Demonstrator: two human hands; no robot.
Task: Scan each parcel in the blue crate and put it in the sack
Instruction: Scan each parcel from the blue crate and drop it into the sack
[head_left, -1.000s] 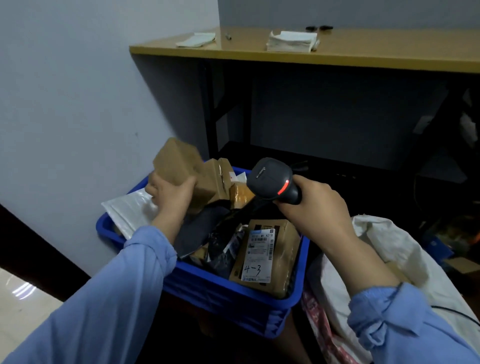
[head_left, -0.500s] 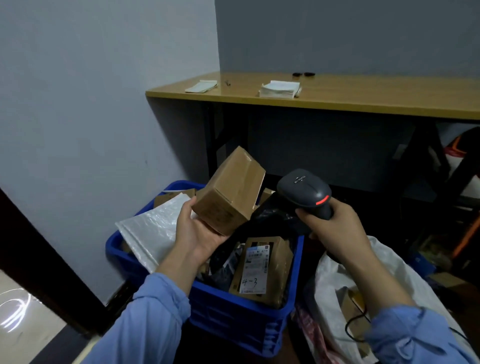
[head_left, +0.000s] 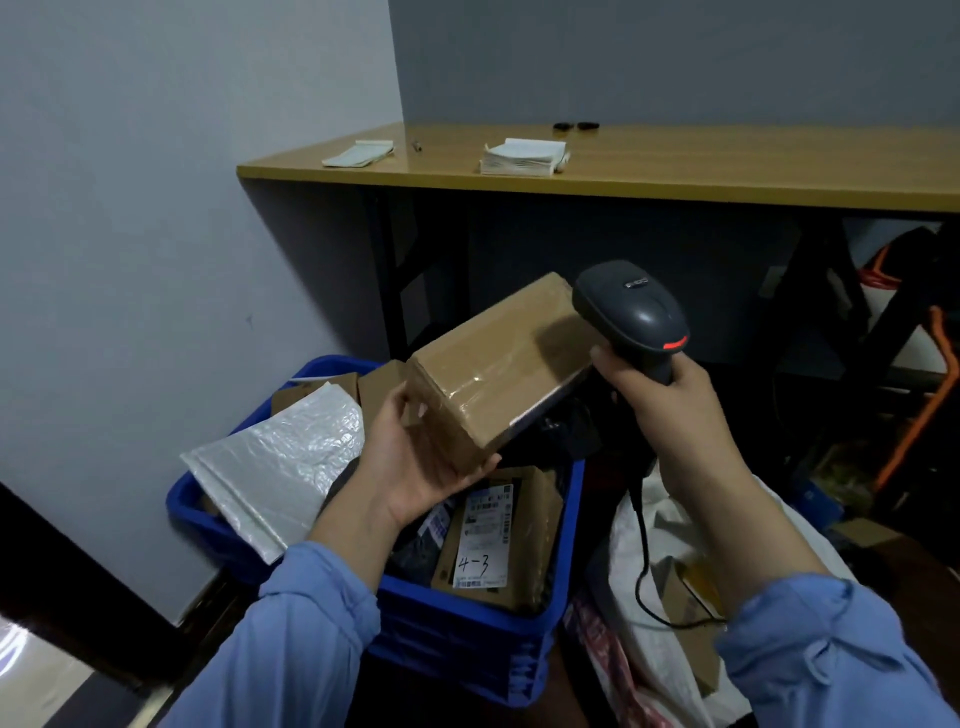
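Running this one remote, here's what I'm seeing rn. The brown box (head_left: 498, 369) is hanging in the air over the crate (head_left: 467, 623), tilted, taped side facing me. It's sitting right beside the scanner (head_left: 631, 317). From my angle the scanner head is overlapping the box's far corner, so I can't tell if they're actually touching. No label is showing on the faces I can see, so I'm guessing it's on the hidden side and the scan is happening now or abt to.

Progress: I'm calling it early-to-mid. The sack (head_left: 639, 587), just right of the crate, is already holding at least one cardboard parcel (head_left: 685, 592), so some are done. Plenty is waiting in the crate tho:
- a labelled box (head_left: 498, 540) marked 4-3
- a white bubble mailer (head_left: 280, 473) hanging over the left rim
- more cardboard at the back, w/ dark bags in between

Fingers: the left hand (head_left: 415, 457) is cupping the brown box from below at its near end. Its thumb (head_left: 400, 410) is lying up the end face and the other fingertips are curling under the bottom edge, so that's a proper grasp. The right hand (head_left: 670, 410) is clenching round the scanner handle. The trigger finger is hidden, so idk if it's pressing. The cable (head_left: 641, 545) is dangling from the handle down over the sack.
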